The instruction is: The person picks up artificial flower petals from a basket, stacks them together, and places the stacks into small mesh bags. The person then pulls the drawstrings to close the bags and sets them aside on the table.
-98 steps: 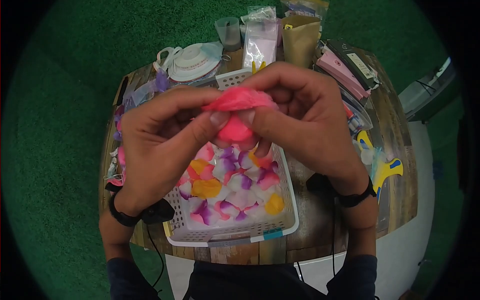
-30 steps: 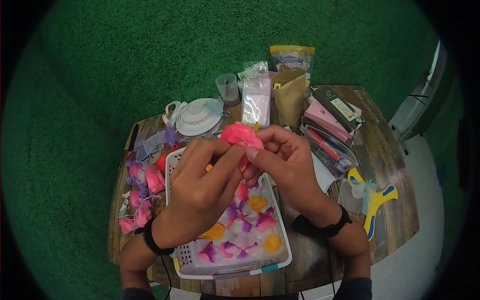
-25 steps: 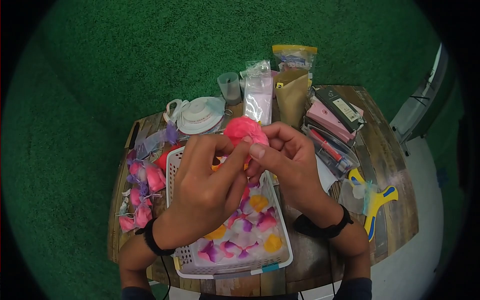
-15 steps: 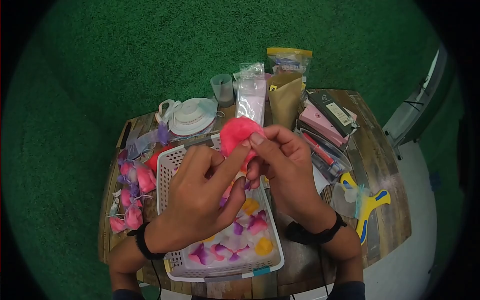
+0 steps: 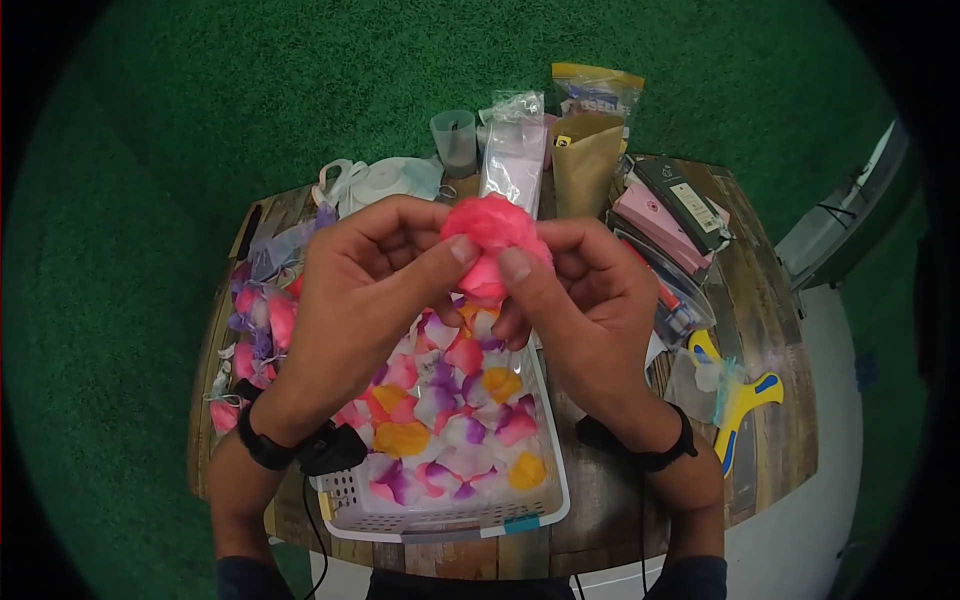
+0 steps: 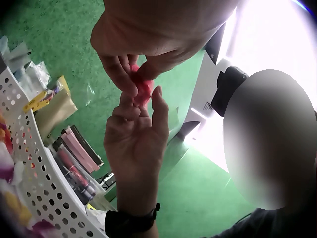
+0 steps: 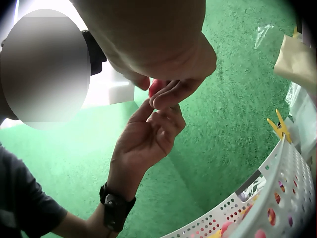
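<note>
The tabletop [image 5: 790,400] carries a white, perforated basket [image 5: 430,537] directly in front of the person, probably so that the loose petals [image 5: 470,460] inside stay within easy reach of both hands. Supplies stand around its far side and flanks, seemingly to leave the middle for handwork: a brown paper bag [image 5: 585,170] upright beyond it, small pink pouches [image 5: 281,320] to the left, and a yellow-and-blue tool [image 5: 745,402] to the right.

The left hand [image 5: 350,300] and right hand [image 5: 600,310] meet above the far part of the basket, one at each side of a soft pink bundle [image 5: 490,220]. Holding it from both sides likely keeps its thin layers together, and anything that slips would probably drop among the petals.

The fingers of each hand are nearly closed, with the bundle between them. Both thumbs press its near face, their tips close but apart, while the other fingers bend behind and beneath it. How firmly they squeeze cannot be told.
</note>
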`<state>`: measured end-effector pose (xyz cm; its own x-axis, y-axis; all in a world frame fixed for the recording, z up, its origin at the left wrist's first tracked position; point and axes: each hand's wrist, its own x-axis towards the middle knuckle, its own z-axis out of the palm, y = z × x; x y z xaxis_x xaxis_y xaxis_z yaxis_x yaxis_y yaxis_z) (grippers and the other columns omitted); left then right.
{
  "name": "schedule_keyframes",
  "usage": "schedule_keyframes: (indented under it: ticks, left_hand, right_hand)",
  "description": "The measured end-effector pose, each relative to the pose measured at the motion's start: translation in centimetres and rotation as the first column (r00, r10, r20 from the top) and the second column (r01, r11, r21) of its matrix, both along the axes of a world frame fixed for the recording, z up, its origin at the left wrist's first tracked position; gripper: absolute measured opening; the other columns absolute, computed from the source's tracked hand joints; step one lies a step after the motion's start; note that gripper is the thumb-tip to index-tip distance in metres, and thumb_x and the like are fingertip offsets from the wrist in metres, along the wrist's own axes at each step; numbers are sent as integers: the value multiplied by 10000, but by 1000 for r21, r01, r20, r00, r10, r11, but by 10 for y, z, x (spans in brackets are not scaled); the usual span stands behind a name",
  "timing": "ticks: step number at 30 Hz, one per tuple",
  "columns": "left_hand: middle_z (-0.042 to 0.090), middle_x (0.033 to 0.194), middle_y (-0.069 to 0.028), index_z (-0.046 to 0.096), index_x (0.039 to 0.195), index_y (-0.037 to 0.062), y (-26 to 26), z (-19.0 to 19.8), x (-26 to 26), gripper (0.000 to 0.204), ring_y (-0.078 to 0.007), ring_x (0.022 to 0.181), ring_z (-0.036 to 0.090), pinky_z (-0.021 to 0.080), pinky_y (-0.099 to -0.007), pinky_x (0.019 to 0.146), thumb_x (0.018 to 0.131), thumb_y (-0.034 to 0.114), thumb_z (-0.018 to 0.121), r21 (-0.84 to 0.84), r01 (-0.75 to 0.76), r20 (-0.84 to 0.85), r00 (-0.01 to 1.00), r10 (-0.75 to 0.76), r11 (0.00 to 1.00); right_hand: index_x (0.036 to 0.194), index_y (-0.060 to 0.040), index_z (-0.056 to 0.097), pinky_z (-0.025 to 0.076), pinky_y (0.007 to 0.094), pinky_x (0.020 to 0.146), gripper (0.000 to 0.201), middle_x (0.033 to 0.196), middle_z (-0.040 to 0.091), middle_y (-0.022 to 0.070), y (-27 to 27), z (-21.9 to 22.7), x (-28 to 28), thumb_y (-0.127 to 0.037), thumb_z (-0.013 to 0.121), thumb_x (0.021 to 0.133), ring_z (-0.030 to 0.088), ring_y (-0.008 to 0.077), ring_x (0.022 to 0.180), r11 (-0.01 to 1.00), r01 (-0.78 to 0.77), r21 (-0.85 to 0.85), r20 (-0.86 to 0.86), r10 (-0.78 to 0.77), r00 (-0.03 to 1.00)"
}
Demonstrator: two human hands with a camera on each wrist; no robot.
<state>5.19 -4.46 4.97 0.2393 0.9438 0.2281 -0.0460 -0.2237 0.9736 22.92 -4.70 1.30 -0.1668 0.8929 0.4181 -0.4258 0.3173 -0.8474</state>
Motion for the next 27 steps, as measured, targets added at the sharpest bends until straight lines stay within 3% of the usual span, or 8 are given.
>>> schedule_keyframes:
  ticks: [6,13,15,18,20,21,25,27]
  left_hand:
    - [671,911,-51,632,1077,-38,-2,-7,1,206,-65,754,620,524,-206,601,910,73,679,166,-34,-38,998,41,986]
    - [657,950,-80,622,1093,-47,-4,-14,2,212,-97,779,621,528,-225,621,903,33,669,319,-51,-167,980,109,946]
    - [654,908,-64,626,1058,-39,-4,-16,3,171,-87,765,620,525,-223,628,915,49,660,307,-57,-156,982,109,950]
    - [648,843,-42,627,1000,-21,-8,-21,-1,120,-73,739,614,510,-232,614,933,78,639,49,27,-172,985,-18,998]
    - [636,785,-57,618,948,-9,-14,-28,-5,104,-110,698,621,499,-275,600,933,93,619,-17,198,-701,697,-153,980]
    - [635,800,-97,625,945,0,-15,-44,-10,95,-216,697,645,502,-341,623,898,83,618,145,347,-802,589,-95,926]
    - [633,875,-146,642,948,3,-31,-62,-10,122,-339,796,633,510,-408,693,848,72,636,-12,467,-899,382,-214,884]
    - [628,878,-147,640,950,-1,-30,-72,-3,132,-337,795,631,509,-412,692,846,80,641,5,531,-880,405,-249,847]
  right_hand:
    - [1071,58,582,544,208,647,230,931,688,95,5,4,3,-37,677,883,662,92,763,989,-110,-99,-18,109,994]
    - [984,-20,600,431,200,462,140,759,646,32,11,-5,2,-140,626,916,567,64,537,996,-39,-83,37,42,998]
    - [980,-22,601,424,198,459,136,755,643,30,13,-6,3,-139,626,916,563,61,535,996,-28,-87,57,33,998]
    - [959,-29,607,401,192,449,121,746,632,20,14,-3,5,-139,630,915,547,52,526,996,45,-71,113,-36,993]
    - [946,-30,613,391,193,449,114,731,623,11,13,3,7,-137,633,912,538,47,524,985,162,-59,151,-152,977]
    - [946,-30,613,391,193,449,114,731,623,11,14,3,8,-137,633,912,538,47,524,984,167,-63,154,-155,976]
    - [940,-27,620,387,198,451,106,697,607,-1,16,5,10,-126,637,906,538,44,523,981,195,-10,112,-193,975]
    - [944,-25,621,388,200,453,105,688,603,-4,15,5,9,-121,637,904,539,43,523,977,210,-19,120,-207,971]
